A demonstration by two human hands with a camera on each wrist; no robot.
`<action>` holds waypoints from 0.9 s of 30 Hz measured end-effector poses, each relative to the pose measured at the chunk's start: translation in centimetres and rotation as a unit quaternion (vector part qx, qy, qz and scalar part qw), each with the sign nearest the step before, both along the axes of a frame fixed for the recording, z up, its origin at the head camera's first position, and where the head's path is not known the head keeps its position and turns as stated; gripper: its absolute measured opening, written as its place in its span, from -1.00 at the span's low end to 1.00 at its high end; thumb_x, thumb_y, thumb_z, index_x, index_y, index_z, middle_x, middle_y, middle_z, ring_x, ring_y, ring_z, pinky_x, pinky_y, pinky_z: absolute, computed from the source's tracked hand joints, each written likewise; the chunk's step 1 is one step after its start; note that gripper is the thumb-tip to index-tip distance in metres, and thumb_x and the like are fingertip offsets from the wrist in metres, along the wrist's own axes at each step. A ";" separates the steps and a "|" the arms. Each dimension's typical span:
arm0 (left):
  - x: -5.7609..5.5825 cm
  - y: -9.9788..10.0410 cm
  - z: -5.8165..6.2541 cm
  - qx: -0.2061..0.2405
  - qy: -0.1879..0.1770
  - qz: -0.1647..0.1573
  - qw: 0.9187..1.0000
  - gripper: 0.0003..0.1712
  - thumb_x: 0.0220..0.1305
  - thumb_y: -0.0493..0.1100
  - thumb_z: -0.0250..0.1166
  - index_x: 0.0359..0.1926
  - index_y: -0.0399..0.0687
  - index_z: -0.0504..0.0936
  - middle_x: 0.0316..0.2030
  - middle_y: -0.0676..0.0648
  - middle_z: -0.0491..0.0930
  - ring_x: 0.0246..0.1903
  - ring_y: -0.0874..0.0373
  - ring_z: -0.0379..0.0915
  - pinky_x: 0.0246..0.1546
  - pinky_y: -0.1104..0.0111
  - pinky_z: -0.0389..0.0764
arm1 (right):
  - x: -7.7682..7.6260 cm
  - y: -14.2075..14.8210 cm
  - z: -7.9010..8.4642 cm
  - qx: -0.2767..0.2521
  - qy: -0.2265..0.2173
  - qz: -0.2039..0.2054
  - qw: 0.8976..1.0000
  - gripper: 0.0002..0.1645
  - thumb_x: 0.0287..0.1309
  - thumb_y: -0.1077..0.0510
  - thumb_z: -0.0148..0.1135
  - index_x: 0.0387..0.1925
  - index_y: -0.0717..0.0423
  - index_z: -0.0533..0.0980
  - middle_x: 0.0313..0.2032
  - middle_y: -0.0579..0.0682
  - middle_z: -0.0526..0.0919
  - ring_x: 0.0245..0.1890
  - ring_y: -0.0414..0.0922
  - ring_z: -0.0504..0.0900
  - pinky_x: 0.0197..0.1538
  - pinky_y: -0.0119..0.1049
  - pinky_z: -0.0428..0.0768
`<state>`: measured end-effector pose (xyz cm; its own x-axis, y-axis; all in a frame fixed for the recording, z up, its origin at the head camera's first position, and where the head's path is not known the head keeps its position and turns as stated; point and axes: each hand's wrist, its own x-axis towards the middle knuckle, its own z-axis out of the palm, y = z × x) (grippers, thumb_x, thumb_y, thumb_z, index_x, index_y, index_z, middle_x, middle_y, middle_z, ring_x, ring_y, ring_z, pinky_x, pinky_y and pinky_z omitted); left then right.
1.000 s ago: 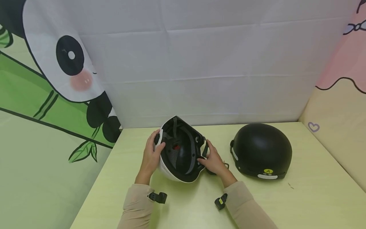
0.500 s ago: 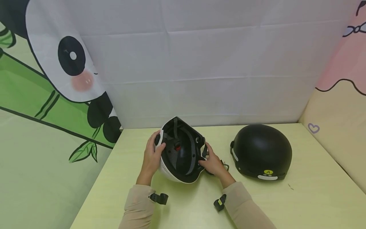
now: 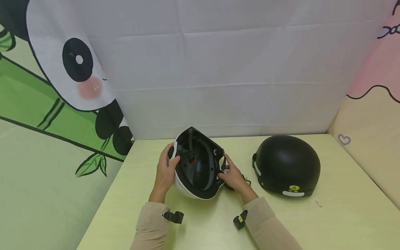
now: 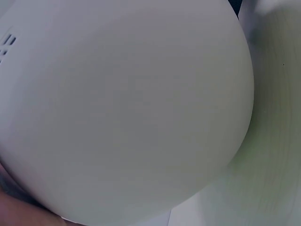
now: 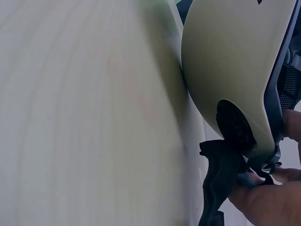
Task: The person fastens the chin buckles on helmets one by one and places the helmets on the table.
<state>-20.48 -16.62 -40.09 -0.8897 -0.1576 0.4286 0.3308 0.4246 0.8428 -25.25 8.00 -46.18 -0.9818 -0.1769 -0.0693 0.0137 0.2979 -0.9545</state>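
Observation:
A white helmet [image 3: 184, 185] lies tipped in the head view, its black padded inside facing up toward the camera. My left hand [image 3: 165, 173] grips its left rim, with the thumb over the edge. On the right side, my right hand [image 3: 235, 176] pinches the rim beside the strap, thumb inside. Smooth white shell [image 4: 127, 113] fills most of the left wrist view, and only a sliver of finger shows at the lower left. In the right wrist view, a dark strap [image 5: 217, 174] hangs below the round black side piece [image 5: 234, 123], close to my fingers.
To the right, a matte black helmet [image 3: 285, 163] stands dome up on the pale wooden table [image 3: 347, 208], with a yellow round sticker low on it. A whitish cloth [image 3: 218, 69] hangs behind the table's back edge. Printed cartoon panels flank both sides.

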 end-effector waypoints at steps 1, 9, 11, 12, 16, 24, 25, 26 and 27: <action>0.0 0.0 0.0 0.000 0.001 -0.001 1.000 -0.40 0.34 -0.06 0.09 0.38 -0.03 0.32 0.34 -0.19 0.25 0.28 -0.10 0.17 0.25 -0.08 0.16 | 0.0 0.0 0.0 -0.003 -0.002 0.001 1.000 0.11 -0.03 0.32 0.29 0.53 -0.10 0.01 0.03 0.27 0.49 -0.15 0.03 0.57 -0.10 -0.09 0.50; 0.2 -0.1 0.1 0.004 -0.002 -0.003 1.000 -0.40 0.34 -0.08 0.09 0.38 -0.05 0.32 0.35 -0.19 0.25 0.28 -0.10 0.16 0.26 -0.09 0.14 | -0.2 0.2 -0.3 -0.044 -0.015 0.012 0.999 0.11 0.01 0.33 0.31 0.54 -0.05 -0.01 -0.21 0.16 0.67 -0.29 -0.05 0.62 -0.05 -0.13 0.48; 0.2 -0.1 0.1 0.005 -0.003 0.000 1.000 -0.40 0.34 -0.08 0.08 0.38 -0.04 0.32 0.35 -0.19 0.25 0.28 -0.10 0.17 0.26 -0.09 0.14 | -0.3 0.2 -0.2 -0.044 -0.015 0.012 0.999 0.10 0.01 0.33 0.31 0.53 -0.03 0.00 -0.25 0.14 0.67 -0.32 -0.06 0.62 -0.08 -0.15 0.49; 0.2 -0.1 0.0 0.005 -0.005 0.001 1.000 -0.40 0.34 -0.07 0.08 0.39 -0.03 0.32 0.35 -0.18 0.25 0.28 -0.09 0.17 0.26 -0.09 0.14 | -0.3 0.2 -0.1 -0.042 -0.014 0.011 0.999 0.09 0.00 0.33 0.31 0.53 -0.02 0.01 -0.26 0.13 0.67 -0.32 -0.06 0.62 -0.08 -0.15 0.48; 0.1 -0.2 0.1 0.004 -0.009 0.004 1.000 -0.40 0.35 -0.05 0.07 0.39 -0.01 0.31 0.35 -0.17 0.25 0.29 -0.09 0.17 0.26 -0.08 0.15 | -0.5 -0.1 0.2 -0.033 -0.012 0.009 0.999 0.08 -0.02 0.33 0.34 0.51 0.03 0.05 -0.26 0.16 0.66 -0.31 -0.04 0.62 -0.07 -0.11 0.50; 0.0 -0.1 -0.2 0.010 -0.002 0.005 1.000 -0.40 0.35 -0.06 0.07 0.40 0.00 0.30 0.36 -0.16 0.24 0.29 -0.06 0.16 0.27 -0.06 0.15 | -1.1 -0.3 0.4 -0.016 -0.011 -0.003 1.000 0.09 -0.05 0.34 0.38 0.50 0.06 0.08 -0.21 0.22 0.58 -0.31 0.00 0.61 -0.18 -0.16 0.55; 0.0 -0.1 -0.2 0.012 -0.003 0.007 1.000 -0.40 0.36 -0.06 0.07 0.40 0.00 0.30 0.36 -0.16 0.24 0.29 -0.06 0.16 0.27 -0.06 0.15 | -1.1 -0.3 0.4 -0.016 -0.010 -0.004 1.000 0.10 -0.05 0.35 0.38 0.50 0.06 0.08 -0.21 0.22 0.58 -0.31 0.00 0.61 -0.19 -0.16 0.56; 0.1 -0.1 -0.3 0.014 -0.004 0.009 1.000 -0.40 0.36 -0.07 0.06 0.40 0.00 0.30 0.35 -0.16 0.24 0.29 -0.07 0.16 0.26 -0.06 0.16 | -1.1 -0.3 0.5 -0.014 -0.008 -0.004 1.000 0.10 -0.06 0.34 0.38 0.50 0.07 0.08 -0.21 0.22 0.57 -0.31 -0.01 0.60 -0.19 -0.17 0.56; 0.1 -0.1 -0.3 0.016 -0.006 0.010 1.000 -0.40 0.37 -0.07 0.06 0.40 0.00 0.30 0.35 -0.17 0.24 0.29 -0.08 0.16 0.26 -0.06 0.16 | -1.0 -0.2 0.7 -0.014 -0.007 -0.004 1.000 0.10 -0.06 0.35 0.39 0.50 0.08 0.08 -0.21 0.22 0.57 -0.32 0.00 0.61 -0.20 -0.17 0.56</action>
